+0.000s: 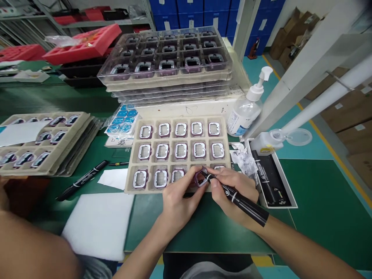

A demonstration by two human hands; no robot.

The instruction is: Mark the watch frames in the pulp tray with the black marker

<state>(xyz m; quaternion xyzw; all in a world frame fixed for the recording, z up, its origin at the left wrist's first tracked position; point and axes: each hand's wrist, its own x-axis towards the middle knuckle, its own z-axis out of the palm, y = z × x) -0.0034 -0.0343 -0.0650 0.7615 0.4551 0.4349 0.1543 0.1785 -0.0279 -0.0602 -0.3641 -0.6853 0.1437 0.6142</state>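
Observation:
My left hand pinches a small purple and silver frame between thumb and fingers, over the front edge of a beige tray. A black marker is in my right hand, its tip at the upper part of that frame. Rows of similar square frames sit in the tray's compartments. The fingers of both hands partly cover the front row at the right.
Stacked clear-lidded trays stand behind. To the right are a pump bottle and a white box. Another marker, a white foam sheet and more trays lie left, beside another person's arm.

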